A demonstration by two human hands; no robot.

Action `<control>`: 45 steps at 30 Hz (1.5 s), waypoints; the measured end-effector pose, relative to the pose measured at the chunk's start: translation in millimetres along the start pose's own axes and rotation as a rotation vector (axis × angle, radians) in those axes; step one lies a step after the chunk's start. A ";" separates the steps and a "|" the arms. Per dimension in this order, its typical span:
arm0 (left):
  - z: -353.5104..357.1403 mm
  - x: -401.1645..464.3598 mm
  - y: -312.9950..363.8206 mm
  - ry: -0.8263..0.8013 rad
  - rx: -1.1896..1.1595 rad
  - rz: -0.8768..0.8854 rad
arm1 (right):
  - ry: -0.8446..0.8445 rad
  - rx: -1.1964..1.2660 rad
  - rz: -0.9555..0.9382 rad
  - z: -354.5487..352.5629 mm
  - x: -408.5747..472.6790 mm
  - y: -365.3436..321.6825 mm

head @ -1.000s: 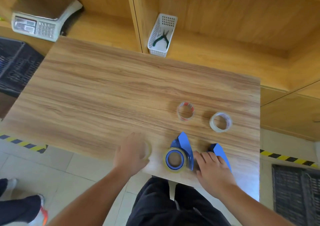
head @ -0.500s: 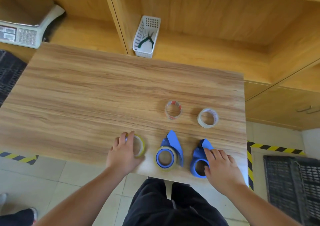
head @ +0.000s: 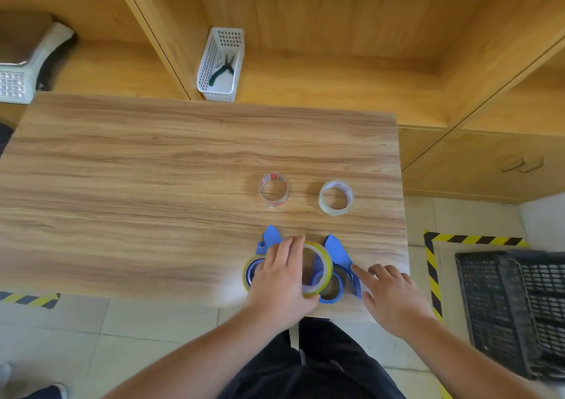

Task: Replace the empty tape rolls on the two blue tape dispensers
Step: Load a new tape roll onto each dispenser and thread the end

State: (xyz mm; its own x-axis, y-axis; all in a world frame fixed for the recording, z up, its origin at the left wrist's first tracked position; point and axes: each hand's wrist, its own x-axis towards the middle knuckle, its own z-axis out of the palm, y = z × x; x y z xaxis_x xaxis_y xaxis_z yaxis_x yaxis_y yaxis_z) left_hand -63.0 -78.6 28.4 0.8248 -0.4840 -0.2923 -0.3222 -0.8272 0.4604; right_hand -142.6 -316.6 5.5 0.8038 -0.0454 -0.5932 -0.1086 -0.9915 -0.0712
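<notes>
Writing: no brand or label is reading clearly; the red-printed roll (head: pixel 273 189) is showing red marks on its core and the pale roll (head: pixel 336 197) faint bluish print, both too small to make out.
Scale (head: pixel 23 71): sitting at far left on the shelf, its keypad too blurred to read.
Table (head: pixel 153 184): wood-grain top is filling the middle of the view, pale floor tiles showing below its near edge.
Floor tape (head: pixel 29 299): a yellow-and-black striped strip is lying under the table's left corner; a second striped marking (head: pixel 434 264) is running along the floor at right.
White basket (head: pixel 221 64): standing on the wooden shelving behind the table, with dark-handled pliers (head: pixel 222 69) lying inside.
Left dispenser (head: pixel 269 239): blue, lying near the table's front edge with a yellow-rimmed roll on it, partly hidden under the left hand.
Left hand (head: pixel 281 282): fingers are closing around a yellow-edged tape roll (head: pixel 318 265), holding it tilted between the two dispensers and over the right one.
Right dispenser (head: pixel 337 273): blue, lying just right of the held roll, its hub partly covered by it.
Right hand (head: pixel 388 294): spread loose, gripping nothing, forefinger touching the right dispenser's edge.
Spare rolls: both are lying flat, apart, beyond the dispensers.
Black crate (head: pixel 513 307): sitting on the floor at far right.
</notes>
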 end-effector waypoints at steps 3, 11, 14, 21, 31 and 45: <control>22.6 2.1 17.7 -0.064 0.059 0.016 | -0.033 0.047 -0.022 3.1 -0.1 6.1; 58.7 0.8 34.5 -0.153 0.122 -0.013 | -0.047 0.078 -0.059 6.7 1.1 13.8; 67.9 -0.1 36.1 -0.175 0.145 -0.039 | -0.056 0.074 -0.078 6.8 1.6 15.4; 78.6 6.2 42.0 -0.164 0.135 -0.090 | -0.062 0.092 -0.091 6.4 3.4 15.8; 93.8 18.0 42.1 -0.231 0.139 -0.178 | -0.061 0.108 -0.077 8.1 3.2 11.9; 77.3 2.9 25.5 -0.054 0.111 -0.078 | -0.009 0.098 -0.047 0.1 1.6 -2.3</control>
State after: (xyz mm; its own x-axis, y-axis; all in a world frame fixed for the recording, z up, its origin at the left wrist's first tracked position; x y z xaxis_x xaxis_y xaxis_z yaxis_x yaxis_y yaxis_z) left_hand -104.7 -123.1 -25.5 0.8241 -0.4294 -0.3694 -0.3102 -0.8878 0.3399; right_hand -141.2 -314.4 4.7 0.8040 0.0028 -0.5947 -0.1277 -0.9758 -0.1773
